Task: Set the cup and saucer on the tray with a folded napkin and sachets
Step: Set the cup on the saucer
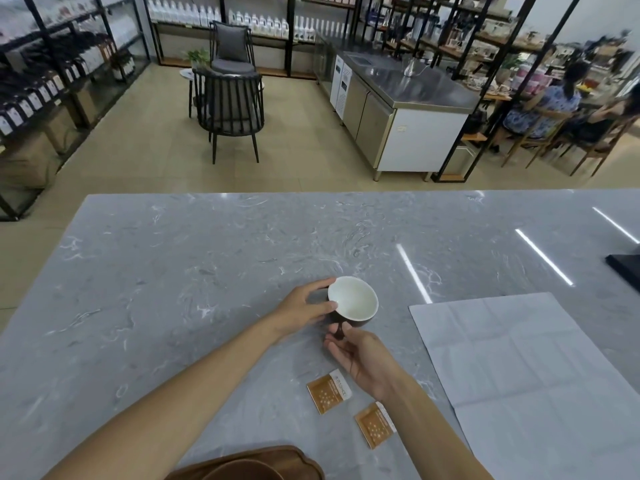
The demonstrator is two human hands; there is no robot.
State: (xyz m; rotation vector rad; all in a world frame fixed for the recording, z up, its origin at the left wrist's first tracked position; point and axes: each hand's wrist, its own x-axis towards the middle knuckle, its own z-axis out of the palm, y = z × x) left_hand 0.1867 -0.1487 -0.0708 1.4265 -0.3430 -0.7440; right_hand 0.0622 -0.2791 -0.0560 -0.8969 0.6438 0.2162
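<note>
A dark brown cup (353, 301) with a white inside sits on the grey marble counter (194, 271). My left hand (304, 306) grips its left side, thumb and fingers on the rim. My right hand (360, 358) pinches the cup's handle from the near side. Two brown sachets lie close to me: one sachet (328, 393) beside my right wrist, the other sachet (374, 424) partly under my right forearm. A white napkin (526, 375) lies unfolded and flat at the right. A wooden tray (277, 460) with a brown saucer (242, 471) on it shows at the bottom edge.
A black object (627, 268) sits at the counter's right edge. Beyond the counter are dark chairs (228, 105), a steel cabinet (391, 109), shelves of bottles, and people seated at a table at the far right.
</note>
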